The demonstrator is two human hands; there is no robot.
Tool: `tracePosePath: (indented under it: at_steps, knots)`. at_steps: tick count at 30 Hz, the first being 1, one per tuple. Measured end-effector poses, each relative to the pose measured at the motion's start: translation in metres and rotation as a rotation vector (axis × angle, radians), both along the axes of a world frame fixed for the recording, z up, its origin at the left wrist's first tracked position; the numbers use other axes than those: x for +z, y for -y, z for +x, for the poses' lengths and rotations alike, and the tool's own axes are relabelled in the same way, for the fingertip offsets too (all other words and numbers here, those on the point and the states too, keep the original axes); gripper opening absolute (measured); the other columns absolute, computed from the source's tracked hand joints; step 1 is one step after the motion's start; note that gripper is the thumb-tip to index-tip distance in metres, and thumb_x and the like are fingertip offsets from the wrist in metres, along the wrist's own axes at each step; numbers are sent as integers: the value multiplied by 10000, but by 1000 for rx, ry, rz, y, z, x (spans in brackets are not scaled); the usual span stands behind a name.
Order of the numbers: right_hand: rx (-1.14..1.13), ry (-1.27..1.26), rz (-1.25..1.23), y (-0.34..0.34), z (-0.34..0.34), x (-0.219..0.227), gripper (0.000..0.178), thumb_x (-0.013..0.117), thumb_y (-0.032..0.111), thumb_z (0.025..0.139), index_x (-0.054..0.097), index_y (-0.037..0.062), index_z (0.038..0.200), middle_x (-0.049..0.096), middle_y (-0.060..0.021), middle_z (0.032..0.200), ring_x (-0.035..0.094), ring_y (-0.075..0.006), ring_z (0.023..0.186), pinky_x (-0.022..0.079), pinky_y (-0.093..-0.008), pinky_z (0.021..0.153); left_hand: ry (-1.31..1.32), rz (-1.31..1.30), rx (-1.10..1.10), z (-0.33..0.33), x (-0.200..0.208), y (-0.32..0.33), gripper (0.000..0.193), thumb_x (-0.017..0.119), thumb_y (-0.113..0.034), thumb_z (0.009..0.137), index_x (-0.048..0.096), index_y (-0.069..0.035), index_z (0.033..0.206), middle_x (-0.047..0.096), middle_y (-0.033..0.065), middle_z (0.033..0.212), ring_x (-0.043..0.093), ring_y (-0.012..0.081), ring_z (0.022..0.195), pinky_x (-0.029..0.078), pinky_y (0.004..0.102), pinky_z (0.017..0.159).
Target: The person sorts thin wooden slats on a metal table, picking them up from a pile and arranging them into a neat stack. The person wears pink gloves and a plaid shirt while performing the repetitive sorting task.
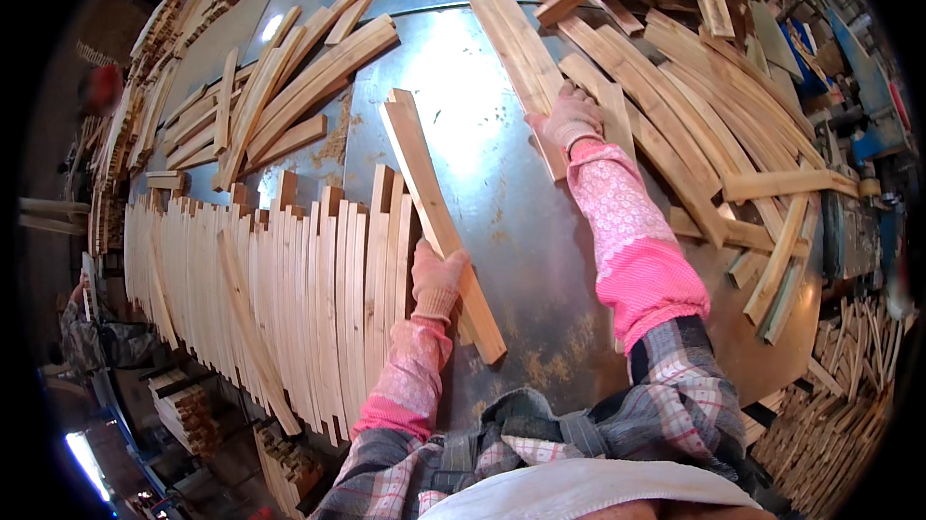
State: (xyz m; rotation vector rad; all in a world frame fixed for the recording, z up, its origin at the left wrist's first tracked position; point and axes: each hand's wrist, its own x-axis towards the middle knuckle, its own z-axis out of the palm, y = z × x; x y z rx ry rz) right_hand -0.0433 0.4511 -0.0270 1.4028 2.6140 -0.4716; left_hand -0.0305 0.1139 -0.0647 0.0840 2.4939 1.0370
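Observation:
My left hand (439,281), in a pale glove, is closed around the near half of a wooden strip (415,149) that slants across the metal tabletop. Just left of it, many light wooden strips (299,327) stand side by side in a long row, with uneven far ends. Farther off to the right, my gloved right hand (571,120) reaches over two wooden strips (516,42) lying side by side. Its thumb is at their left edge and its fingers curl over toward the right, partly hiding the wood. Pink sleeve covers wrap both forearms.
Loose strips lie in a heap (714,124) on the right and a smaller pile (299,86) at the far left. Sawdust marks the metal table (526,269). Scrap sticks (839,414) fill the lower right beyond the table edge. Another person (96,332) is at the left rim.

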Motion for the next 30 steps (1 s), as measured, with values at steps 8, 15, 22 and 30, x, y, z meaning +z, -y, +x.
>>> tracePosePath:
  at_steps: [8, 15, 22, 30]
  knots:
    - [306, -10, 146, 132, 36, -46, 980, 743, 530, 820, 334, 13, 1545, 316, -292, 1604, 263, -468, 1505, 262, -556, 1205, 160, 27, 37, -11, 5, 5, 581, 782, -283, 752, 609, -35, 1249, 726, 180, 1149, 707, 355, 1080, 551, 431, 940]
    - [318, 190, 4, 239, 144, -27, 872, 704, 447, 870, 346, 6, 1532, 311, -295, 1606, 267, -461, 1508, 259, -573, 1208, 265, 21, 41, 10, 25, 15, 536, 778, -285, 754, 606, -26, 1190, 738, 199, 1074, 735, 339, 1004, 579, 419, 866]
    - [186, -25, -206, 229, 185, -14, 516, 527, 174, 968, 451, 6, 1449, 676, -258, 1211, 677, -421, 1094, 554, -512, 900, 326, 79, -8, 70, 21, 65, 546, 816, -288, 770, 592, -6, 1180, 727, 191, 1062, 731, 331, 985, 580, 422, 860]
    - [463, -361, -404, 346, 254, -19, 436, 537, 216, 965, 545, 86, 1382, 672, -288, 1151, 640, -465, 1112, 511, -527, 978, -35, -257, -195, 119, 24, 99, 980, 813, -561, 773, 430, 14, 1469, 569, 266, 1403, 569, 386, 1310, 494, 441, 1054]
